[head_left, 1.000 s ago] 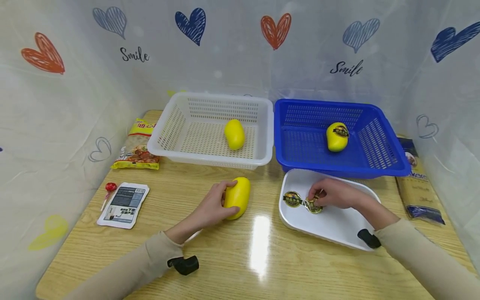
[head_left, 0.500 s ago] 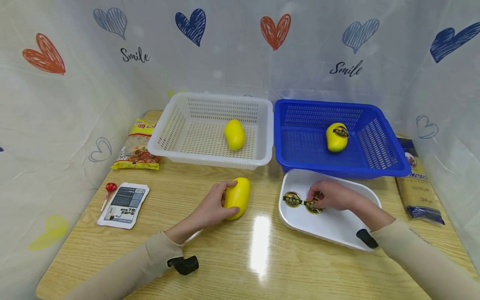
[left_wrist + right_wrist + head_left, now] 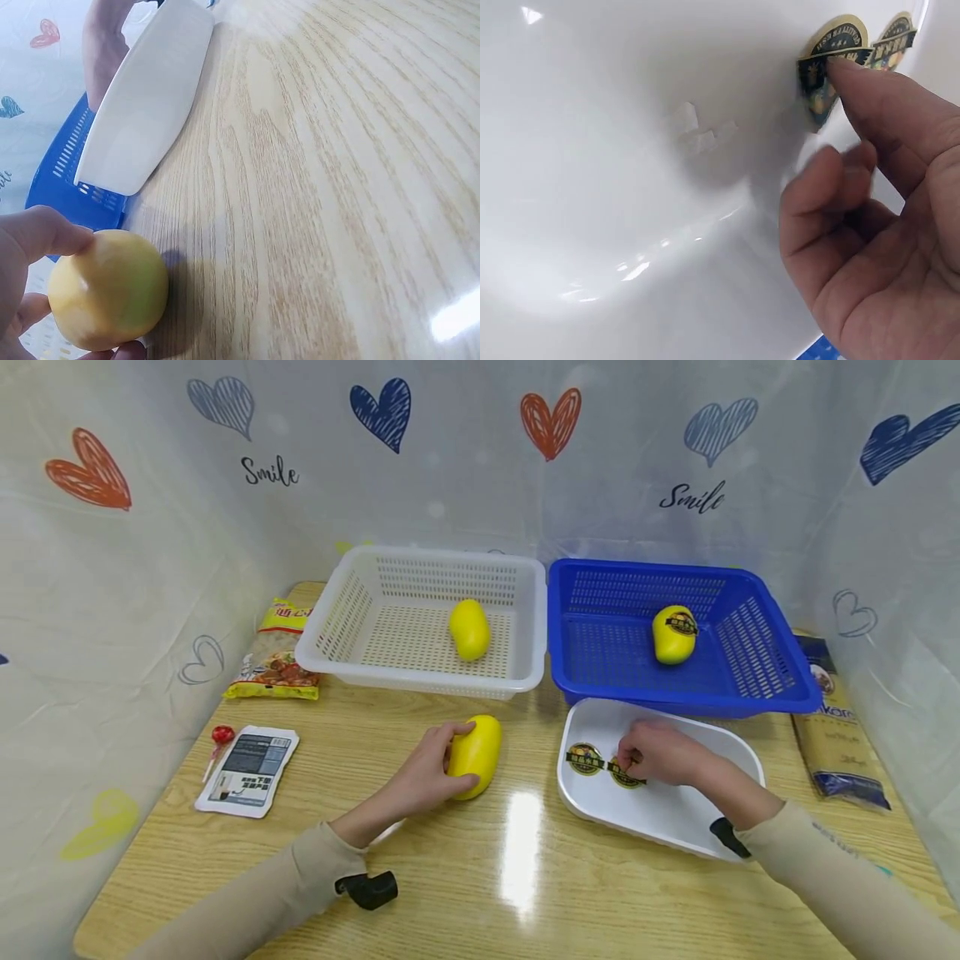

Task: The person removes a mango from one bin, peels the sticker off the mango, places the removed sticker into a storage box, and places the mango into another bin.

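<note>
My left hand grips a yellow toy mango on the wooden table, thumb and fingers around its left side. In the left wrist view the mango shows end-on between the fingers. My right hand is over the white tray. There, one fingertip touches the edge of a round black-and-gold fruit sticker, while the other fingers curl apart from it. In the right wrist view this sticker stands partly raised beside a second sticker. Small white scraps lie on the tray.
Behind the hands stand a white basket with one plain mango and a blue basket with one stickered mango. Food packets and a lollipop lie left; a tan bag lies right.
The right hand has shifted slightly at the sticker, its fingers drawing up a little from where they bent over it. The left hand and its mango stay in place.
</note>
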A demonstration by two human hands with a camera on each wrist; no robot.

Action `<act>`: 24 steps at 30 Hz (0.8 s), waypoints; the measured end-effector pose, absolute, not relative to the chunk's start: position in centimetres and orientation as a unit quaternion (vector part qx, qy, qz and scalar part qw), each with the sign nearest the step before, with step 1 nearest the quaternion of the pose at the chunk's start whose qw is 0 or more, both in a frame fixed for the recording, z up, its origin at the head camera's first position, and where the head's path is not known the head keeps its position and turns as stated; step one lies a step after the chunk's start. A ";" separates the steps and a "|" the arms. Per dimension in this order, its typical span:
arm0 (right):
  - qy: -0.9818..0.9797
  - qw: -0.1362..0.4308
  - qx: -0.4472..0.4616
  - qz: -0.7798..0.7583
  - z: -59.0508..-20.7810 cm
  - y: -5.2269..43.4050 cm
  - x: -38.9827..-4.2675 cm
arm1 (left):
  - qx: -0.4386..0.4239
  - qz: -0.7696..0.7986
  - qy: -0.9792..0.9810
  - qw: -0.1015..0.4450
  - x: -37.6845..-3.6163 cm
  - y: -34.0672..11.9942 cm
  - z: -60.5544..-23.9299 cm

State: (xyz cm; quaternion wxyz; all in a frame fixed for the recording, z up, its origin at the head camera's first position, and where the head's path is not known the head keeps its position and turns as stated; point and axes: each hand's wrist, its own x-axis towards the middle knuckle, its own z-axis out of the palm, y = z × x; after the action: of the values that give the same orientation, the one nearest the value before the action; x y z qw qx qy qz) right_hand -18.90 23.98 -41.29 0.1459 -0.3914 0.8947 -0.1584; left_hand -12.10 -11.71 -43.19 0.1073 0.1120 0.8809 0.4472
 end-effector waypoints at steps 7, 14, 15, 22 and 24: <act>0.897 0.173 -0.375 -0.157 -41.1 24.0 -18.9 | 0.109 0.444 0.882 0.113 -12.1 -11.7 -43.1; 0.896 0.195 -0.355 -0.181 -41.1 24.0 -19.0 | 0.110 0.447 0.881 0.113 -12.0 -11.7 -43.1; 0.895 0.195 -0.355 -0.185 -41.1 24.0 -19.0 | 0.109 0.446 0.881 0.112 -12.0 -11.7 -43.1; 0.869 0.251 -0.361 -0.226 -41.5 24.3 -19.1 | 0.111 0.448 0.880 0.109 -12.0 -11.7 -43.1; 0.866 0.267 -0.354 -0.231 -41.5 24.3 -19.1 | 0.111 0.448 0.880 0.108 -12.0 -11.7 -43.1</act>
State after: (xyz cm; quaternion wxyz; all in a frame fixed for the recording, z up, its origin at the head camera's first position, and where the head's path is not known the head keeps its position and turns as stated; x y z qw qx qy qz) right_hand -19.11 24.26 -41.52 0.2669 -0.3544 0.8660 -0.2306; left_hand -12.00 -11.69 -43.15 0.1081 0.1113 0.8803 0.4482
